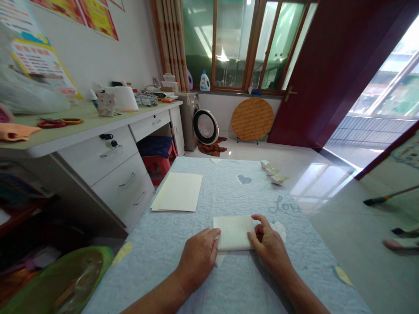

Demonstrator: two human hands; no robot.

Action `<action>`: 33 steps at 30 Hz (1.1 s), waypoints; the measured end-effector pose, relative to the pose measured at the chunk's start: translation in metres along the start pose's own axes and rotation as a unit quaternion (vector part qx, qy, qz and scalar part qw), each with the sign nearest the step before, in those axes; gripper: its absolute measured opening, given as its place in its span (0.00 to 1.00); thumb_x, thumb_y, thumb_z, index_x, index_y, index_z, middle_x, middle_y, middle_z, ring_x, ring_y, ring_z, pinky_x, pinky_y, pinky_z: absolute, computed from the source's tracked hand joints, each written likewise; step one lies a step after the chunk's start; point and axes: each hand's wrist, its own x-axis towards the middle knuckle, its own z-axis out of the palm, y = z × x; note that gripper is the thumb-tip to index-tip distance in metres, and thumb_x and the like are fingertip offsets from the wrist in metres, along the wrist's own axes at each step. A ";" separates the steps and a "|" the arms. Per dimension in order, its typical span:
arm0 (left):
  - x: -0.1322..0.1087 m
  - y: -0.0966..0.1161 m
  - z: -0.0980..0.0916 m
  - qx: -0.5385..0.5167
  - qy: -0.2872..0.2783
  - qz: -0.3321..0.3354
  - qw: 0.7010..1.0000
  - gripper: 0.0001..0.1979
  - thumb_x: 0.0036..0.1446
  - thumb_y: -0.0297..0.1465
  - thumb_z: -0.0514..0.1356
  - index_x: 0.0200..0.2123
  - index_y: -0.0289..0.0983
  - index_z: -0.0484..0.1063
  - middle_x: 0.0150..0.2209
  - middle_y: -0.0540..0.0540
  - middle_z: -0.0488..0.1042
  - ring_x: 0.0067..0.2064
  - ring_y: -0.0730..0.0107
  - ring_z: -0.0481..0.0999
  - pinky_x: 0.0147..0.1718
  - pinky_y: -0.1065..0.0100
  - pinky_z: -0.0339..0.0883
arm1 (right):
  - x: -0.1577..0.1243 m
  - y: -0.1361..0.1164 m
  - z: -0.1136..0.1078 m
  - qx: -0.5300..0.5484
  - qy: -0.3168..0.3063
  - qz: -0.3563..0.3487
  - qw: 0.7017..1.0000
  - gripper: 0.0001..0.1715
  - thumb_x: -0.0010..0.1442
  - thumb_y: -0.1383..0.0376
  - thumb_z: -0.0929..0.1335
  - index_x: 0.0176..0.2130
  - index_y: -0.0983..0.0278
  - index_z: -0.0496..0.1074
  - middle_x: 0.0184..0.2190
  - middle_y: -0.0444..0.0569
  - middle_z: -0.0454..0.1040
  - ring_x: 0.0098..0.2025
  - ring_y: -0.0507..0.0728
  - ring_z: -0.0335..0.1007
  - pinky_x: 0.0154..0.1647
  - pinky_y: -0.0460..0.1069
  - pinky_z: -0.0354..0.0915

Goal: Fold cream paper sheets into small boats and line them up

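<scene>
A folded sheet of cream paper (pixel 235 231) lies before me on the pale blue cloth of the table (pixel 229 288). My left hand (pixel 200 254) pinches its left edge, fingers pressed together. At the right edge, my right hand (pixel 267 239) grips the paper between thumb and index finger, the other fingers curled under. A stack of flat cream paper sheets (pixel 179 192) rests further up on the left. Several folded paper boats (pixel 274 172) stand in a row at the far right corner of the table.
Along the left wall runs a white desk (pixel 98 161) with scissors (pixel 60 123) on top. A green bin (pixel 65 283) sits at the lower left. Behind the table are a red stool (pixel 157 163), a washing machine with its round door (pixel 206 126) open, and a round wooden tabletop (pixel 252 118).
</scene>
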 end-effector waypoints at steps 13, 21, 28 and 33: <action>-0.001 -0.002 0.003 0.005 0.005 0.029 1.000 0.17 0.65 0.28 0.49 0.50 0.39 0.75 0.46 0.43 0.79 0.48 0.62 0.78 0.51 0.62 0.70 | -0.004 -0.001 -0.001 -0.022 -0.011 -0.001 1.000 0.27 0.55 0.58 0.60 0.53 0.66 0.63 0.25 0.43 0.70 0.26 0.57 0.67 0.30 0.49 0.58; 0.002 0.001 0.001 0.042 -0.013 0.010 0.999 0.19 0.65 0.27 0.48 0.54 0.36 0.72 0.47 0.41 0.78 0.49 0.60 0.78 0.52 0.61 0.70 | -0.001 0.001 -0.001 -0.036 -0.012 0.003 0.999 0.27 0.55 0.57 0.60 0.52 0.65 0.64 0.26 0.44 0.72 0.27 0.58 0.69 0.32 0.50 0.59; 0.005 0.004 0.000 0.055 -0.020 -0.003 0.998 0.19 0.66 0.27 0.47 0.55 0.37 0.72 0.49 0.40 0.78 0.51 0.60 0.77 0.54 0.61 0.68 | -0.001 0.001 0.001 -0.038 -0.006 0.002 0.999 0.25 0.55 0.58 0.60 0.51 0.64 0.64 0.25 0.43 0.72 0.27 0.57 0.69 0.31 0.50 0.59; 0.005 0.003 0.000 0.065 -0.030 -0.004 0.997 0.19 0.66 0.26 0.47 0.54 0.36 0.72 0.47 0.40 0.78 0.48 0.60 0.78 0.51 0.61 0.70 | 0.000 0.001 0.001 -0.035 -0.001 0.001 0.999 0.23 0.56 0.58 0.61 0.49 0.63 0.65 0.24 0.43 0.72 0.26 0.57 0.69 0.30 0.49 0.59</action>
